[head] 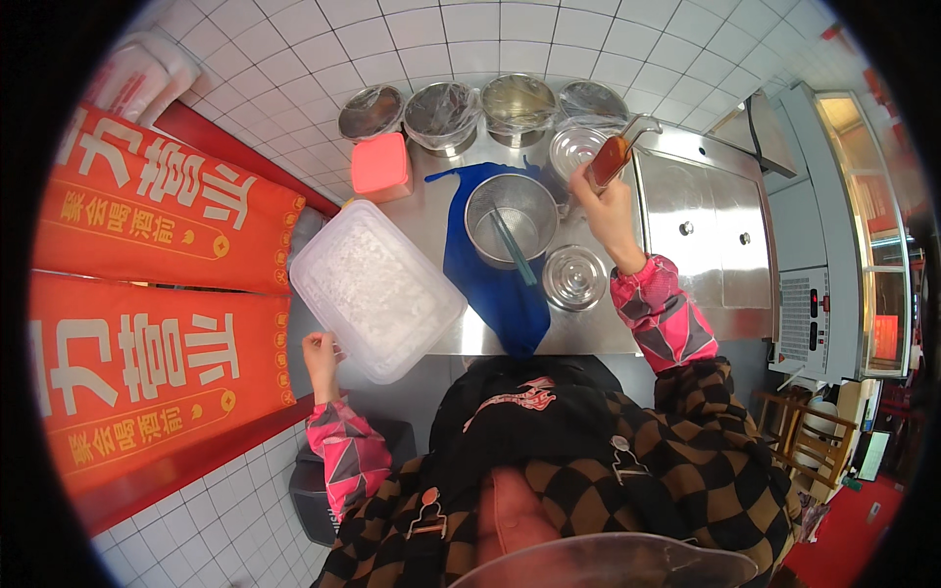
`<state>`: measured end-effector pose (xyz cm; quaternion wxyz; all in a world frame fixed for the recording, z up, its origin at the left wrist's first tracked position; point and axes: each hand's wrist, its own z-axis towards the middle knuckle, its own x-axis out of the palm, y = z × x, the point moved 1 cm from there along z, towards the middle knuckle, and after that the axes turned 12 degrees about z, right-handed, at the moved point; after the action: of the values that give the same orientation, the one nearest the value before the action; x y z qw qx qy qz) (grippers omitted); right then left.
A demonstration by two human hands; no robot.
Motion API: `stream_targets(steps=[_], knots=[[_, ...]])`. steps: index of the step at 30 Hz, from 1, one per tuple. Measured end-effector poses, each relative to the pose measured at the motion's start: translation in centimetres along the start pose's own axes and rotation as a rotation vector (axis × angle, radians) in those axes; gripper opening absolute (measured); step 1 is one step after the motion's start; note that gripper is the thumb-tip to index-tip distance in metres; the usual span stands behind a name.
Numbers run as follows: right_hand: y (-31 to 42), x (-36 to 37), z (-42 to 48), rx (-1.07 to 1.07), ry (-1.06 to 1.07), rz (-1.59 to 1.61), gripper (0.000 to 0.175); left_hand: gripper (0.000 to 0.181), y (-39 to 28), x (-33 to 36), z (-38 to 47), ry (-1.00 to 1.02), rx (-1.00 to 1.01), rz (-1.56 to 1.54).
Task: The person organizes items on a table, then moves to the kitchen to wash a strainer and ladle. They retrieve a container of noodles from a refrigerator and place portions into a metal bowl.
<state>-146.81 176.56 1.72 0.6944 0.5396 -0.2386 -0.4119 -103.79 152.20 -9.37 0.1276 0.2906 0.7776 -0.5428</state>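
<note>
My left hand [322,361] has its fingers curled at the lower left edge of a translucent white plastic container [378,287], which overhangs the steel counter's near edge. A whitish layer shows through its top. In my right hand [609,217] is the brown handle of a utensil [612,160]; a bent metal hook forms its upper end, and its other end cannot be seen. Between my hands a metal mesh strainer [481,239] rests on a blue cloth [507,316]. Green chopsticks [514,246] lean inside the strainer.
Plastic-covered metal pots [443,121] line the tiled wall. Near them sits a pink-lidded box [380,163]. Round metal lids [575,278] lie right of the strainer. A steel panel with knobs [702,220] extends rightward. Red printed banners [162,198] hang at left.
</note>
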Motion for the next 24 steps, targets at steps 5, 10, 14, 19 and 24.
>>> stream_targets(steps=[5, 10, 14, 19, 24], knots=[[-2.8, 1.2, -0.1, 0.043, -0.023, -0.033, 0.014, 0.021, -0.7, 1.0, 0.5, 0.101, 0.109, -0.112], [-4.1, 2.2, -0.6, 0.055, 0.003, -0.055, 0.023, 0.018, -0.9, 1.2, -0.2, 0.107, 0.254, -0.242], [-3.6, 2.1, -0.3, 0.174, 0.072, -0.099, 0.047, 0.026, -3.4, 0.4, -1.8, -0.005, 0.173, -0.030], [-2.4, -0.6, -1.4, -0.307, -0.044, -0.193, 0.039, 0.033, -9.2, 4.8, -3.1, 0.152, 0.180, -0.184], [-2.9, -1.0, -8.3, -0.024, -0.179, -0.212, 0.035, 0.035, -12.0, 5.7, -4.2, 0.232, 0.215, -0.188]])
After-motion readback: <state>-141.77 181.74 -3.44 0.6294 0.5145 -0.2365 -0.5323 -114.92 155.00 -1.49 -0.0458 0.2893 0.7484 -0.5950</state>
